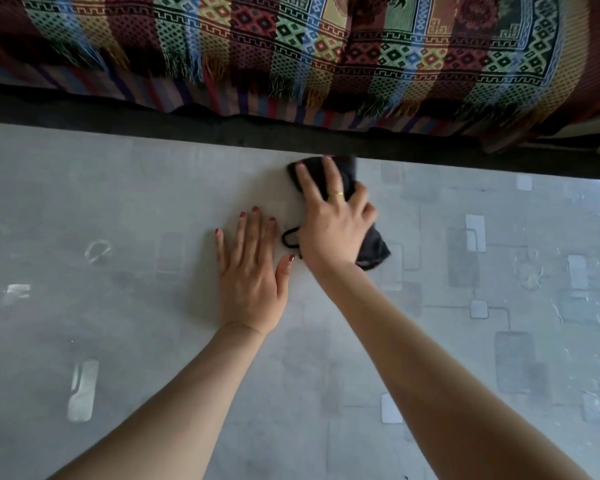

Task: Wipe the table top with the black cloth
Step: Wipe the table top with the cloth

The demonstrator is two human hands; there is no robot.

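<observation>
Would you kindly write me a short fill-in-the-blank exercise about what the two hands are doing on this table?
1. The right hand presses a crumpled ____ cloth on the pale grey patterned table top.
2. The left hand lies ____ on the table top, holding nothing.
3. The cloth lies near the table's ____ edge, below the colourful woven fringed blanket.

Missing words: black; flat; far

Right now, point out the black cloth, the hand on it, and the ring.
black cloth (340,168): head view, far end beyond the fingertips.
right hand (333,220): head view, back of the hand pressing the cloth.
ring (340,193): head view, gold band on a finger.
</observation>
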